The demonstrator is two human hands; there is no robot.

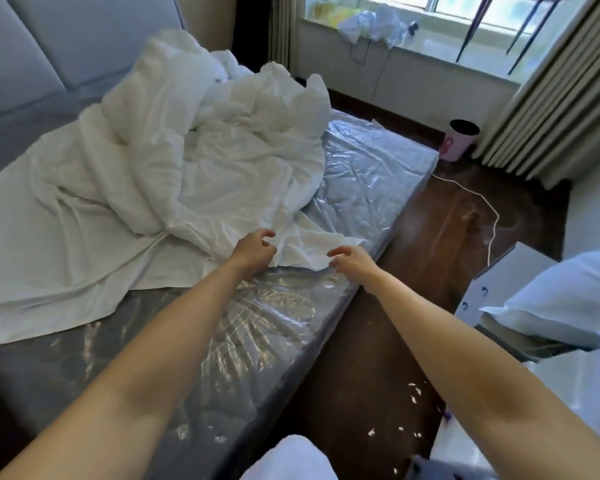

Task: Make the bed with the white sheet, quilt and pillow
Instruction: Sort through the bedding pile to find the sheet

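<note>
Both bare arms reach out over the near corner of the mattress [222, 341]. The left hand [253, 251] sits at the sheet's [66, 258] edge with its fingers loosely curled, fingertips at or just touching the cloth; whether it actually pinches the fabric, I cannot tell. The right hand [352, 263] hovers just beside the sheet's pointed corner, fingers half bent and spread, holding nothing, its tips close to the hem.

The sheet lies crooked and wrinkled across the mattress, covering the far left part and leaving the near end and the right side bare. That bare surface is wrapped in shiny clear plastic. On top of the sheet, toward the headboard [49, 46], the quilt [201, 109] is heaped in a rumpled white mound.

The pillow [565, 299] is off the bed, well to the right, resting on a white cabinet [520, 268] beside the person.

Dark wooden floor [378, 358] runs along the bed's right side, with small white scraps scattered on it and a thin white cord [478, 199] trailing across. Farther off stands a pink bin [461, 140] near striped curtains [555, 98]. Under the window [465, 12], the sill holds crumpled plastic bags [371, 22].
</note>
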